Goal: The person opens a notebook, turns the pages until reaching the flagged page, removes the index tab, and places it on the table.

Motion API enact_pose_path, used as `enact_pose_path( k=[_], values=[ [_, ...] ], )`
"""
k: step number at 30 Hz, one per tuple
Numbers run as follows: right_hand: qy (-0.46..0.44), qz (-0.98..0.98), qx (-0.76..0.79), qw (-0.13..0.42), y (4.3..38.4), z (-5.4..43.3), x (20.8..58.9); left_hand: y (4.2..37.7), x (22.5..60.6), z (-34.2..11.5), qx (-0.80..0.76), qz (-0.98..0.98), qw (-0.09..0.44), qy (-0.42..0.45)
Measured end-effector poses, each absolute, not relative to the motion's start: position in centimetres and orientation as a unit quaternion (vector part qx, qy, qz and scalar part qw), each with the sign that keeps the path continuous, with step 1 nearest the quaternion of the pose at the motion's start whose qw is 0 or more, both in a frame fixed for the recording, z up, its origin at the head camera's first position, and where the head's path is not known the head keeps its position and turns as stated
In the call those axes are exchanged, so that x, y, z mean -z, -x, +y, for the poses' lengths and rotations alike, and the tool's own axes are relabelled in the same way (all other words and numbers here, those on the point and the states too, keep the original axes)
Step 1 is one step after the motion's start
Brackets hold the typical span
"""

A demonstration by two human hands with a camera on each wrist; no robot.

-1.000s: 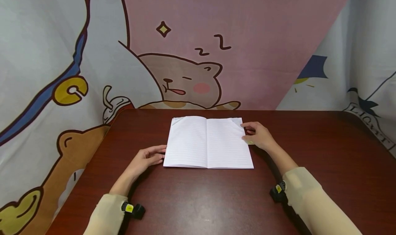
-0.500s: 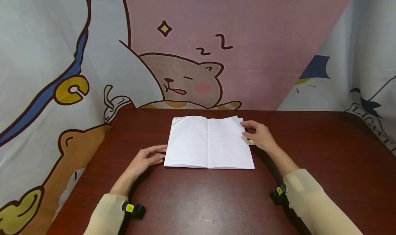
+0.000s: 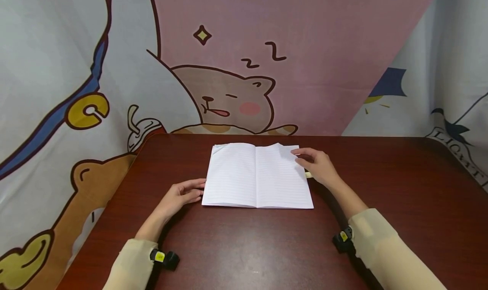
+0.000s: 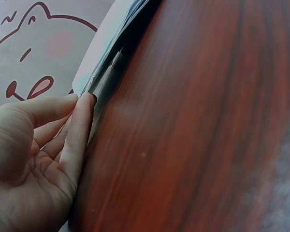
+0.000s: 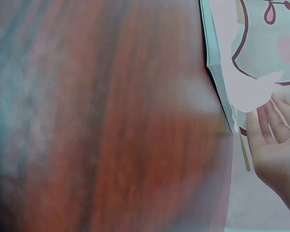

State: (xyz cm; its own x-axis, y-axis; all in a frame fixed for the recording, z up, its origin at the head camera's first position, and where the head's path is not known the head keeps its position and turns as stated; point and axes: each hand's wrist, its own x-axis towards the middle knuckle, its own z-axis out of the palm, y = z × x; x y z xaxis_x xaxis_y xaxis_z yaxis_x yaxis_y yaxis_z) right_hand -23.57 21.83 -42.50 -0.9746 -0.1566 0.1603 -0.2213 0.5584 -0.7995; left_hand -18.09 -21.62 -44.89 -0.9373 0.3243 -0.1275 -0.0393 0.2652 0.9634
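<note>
An open notebook (image 3: 232,175) with white lined pages lies on the table in the head view. At its left edge, my left hand (image 3: 183,193) holds the side of the notebook between thumb and fingertips, as the left wrist view shows. My right hand (image 3: 319,167) is at the upper right edge, pinching a page (image 5: 251,92) between thumb and fingers. That page bends up and inward at its outer corner, with the sheets beneath it showing. A pale yellow strip (image 3: 309,175) sticks out from the notebook's right side, below the right hand.
The dark reddish-brown table (image 3: 251,247) extends around the notebook. Behind it hangs a cartoon-printed cloth (image 3: 316,69). Black cameras with yellow labels are strapped at the left wrist (image 3: 165,258) and right wrist (image 3: 343,239).
My right hand's fingertips have moved slightly left over the notebook, and the right page's upper corner has lifted and curled inward. The left hand stays in place.
</note>
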Motion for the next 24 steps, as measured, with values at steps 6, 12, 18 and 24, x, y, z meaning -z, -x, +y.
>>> enact_pose_path(
  k=[6,12,18,24],
  values=[
    [-0.123,-0.856,-0.501,0.019,23.5,21.6,42.7,18.1,44.9,-21.6,-0.598,0.782,0.153,-0.089],
    [-0.158,-0.839,-0.521,-0.006,23.5,21.2,42.7,18.0,44.9,-21.6,-0.600,0.780,0.154,-0.090],
    [-0.185,-0.819,-0.543,-0.002,23.6,20.6,43.0,18.1,44.9,-21.7,-0.601,0.779,0.153,-0.090],
    [-0.209,-0.807,-0.551,0.022,23.5,19.8,42.9,18.0,44.9,-21.6,-0.599,0.781,0.153,-0.090]
  ],
)
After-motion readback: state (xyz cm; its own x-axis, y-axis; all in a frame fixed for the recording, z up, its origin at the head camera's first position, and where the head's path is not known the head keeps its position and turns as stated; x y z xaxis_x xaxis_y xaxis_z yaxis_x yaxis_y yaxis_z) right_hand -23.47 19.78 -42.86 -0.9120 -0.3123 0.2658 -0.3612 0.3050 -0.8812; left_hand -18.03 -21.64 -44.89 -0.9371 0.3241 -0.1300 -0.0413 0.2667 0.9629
